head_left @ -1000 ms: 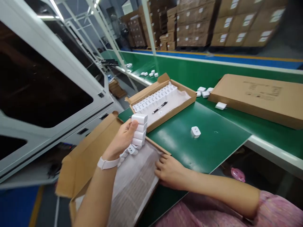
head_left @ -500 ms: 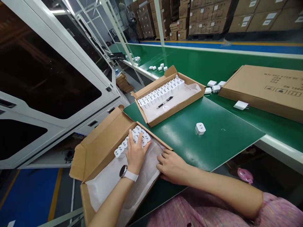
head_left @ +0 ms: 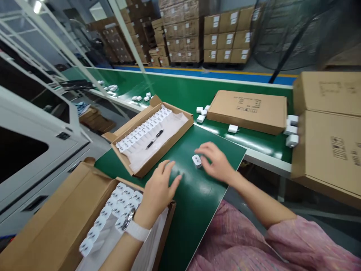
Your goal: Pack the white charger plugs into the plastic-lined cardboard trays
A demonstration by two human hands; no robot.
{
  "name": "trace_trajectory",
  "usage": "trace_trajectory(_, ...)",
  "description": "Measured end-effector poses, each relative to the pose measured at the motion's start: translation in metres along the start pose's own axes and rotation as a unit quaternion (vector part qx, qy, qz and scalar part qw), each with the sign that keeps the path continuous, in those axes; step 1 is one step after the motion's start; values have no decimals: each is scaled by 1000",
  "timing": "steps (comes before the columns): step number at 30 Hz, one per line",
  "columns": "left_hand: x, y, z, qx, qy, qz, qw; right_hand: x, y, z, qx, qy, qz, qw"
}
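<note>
My right hand point(head_left: 216, 162) reaches over the green board point(head_left: 197, 195), its fingers curled beside a single white charger plug point(head_left: 196, 160); whether they grip it is unclear. My left hand point(head_left: 158, 190), with a white watch on the wrist, hovers open at the far edge of the near cardboard box point(head_left: 53, 222). That box holds rows of white plugs point(head_left: 118, 203) on white paper. A second open box point(head_left: 153, 131) further off holds a row of plugs and a black pen point(head_left: 154, 138).
A closed flat carton point(head_left: 249, 111) lies on the green conveyor point(head_left: 197, 88) with loose plugs point(head_left: 232, 129) around it. Larger cartons point(head_left: 329, 146) stand at the right. A white machine point(head_left: 34, 124) is at the left. Stacked boxes point(head_left: 197, 41) fill the back.
My left hand set a stack of plugs into the near box, then lifted away toward the board. My right hand left the box edge and reached the lone plug. The view swung right.
</note>
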State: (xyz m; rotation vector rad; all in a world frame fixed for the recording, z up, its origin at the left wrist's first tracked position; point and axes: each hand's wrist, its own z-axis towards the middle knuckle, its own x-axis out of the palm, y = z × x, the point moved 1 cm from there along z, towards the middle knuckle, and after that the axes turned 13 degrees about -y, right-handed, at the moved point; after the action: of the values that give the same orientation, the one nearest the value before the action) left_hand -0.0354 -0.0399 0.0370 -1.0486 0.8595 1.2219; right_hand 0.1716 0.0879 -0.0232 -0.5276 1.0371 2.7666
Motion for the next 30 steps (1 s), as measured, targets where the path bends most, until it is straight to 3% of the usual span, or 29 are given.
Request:
trace_trajectory(3,32,-29,40,32,105,-27,994,-42,-101,16,130,24,-212,968)
trace_trajectory(5,49,-41,57,35,139,-42,989,-66,-154,19,195,47,-267,943)
trace_trajectory(7,59,-45,65,32,155,-60,986,-82,-187,17,206,63,-268,939)
trace_trajectory(9,61,-40,67,26,158,-77,984,-90,-201,14,200,67,-255,944)
trace_trajectory(12,59,-25,61,-2,156,-100,983,-90,-197,15,196,47,-241,950)
trace_trajectory(15,56,-13,56,-32,161,-123,979,-77,-162,21,180,44,-201,962)
trace_trajectory(20,60,-12,56,-53,177,-171,968,-23,-57,23,74,214,-48,973)
trace_trajectory(23,63,-14,57,-39,181,-179,966,5,-25,23,8,285,14,958)
trace_trajectory(25,64,-14,57,-32,188,-167,967,6,-34,28,14,277,-19,960)
trace_trajectory(27,65,-14,56,-30,196,-152,968,-13,-64,36,78,197,-165,963)
trace_trajectory(30,64,-14,55,-27,198,-140,970,-65,-124,48,191,55,-373,906)
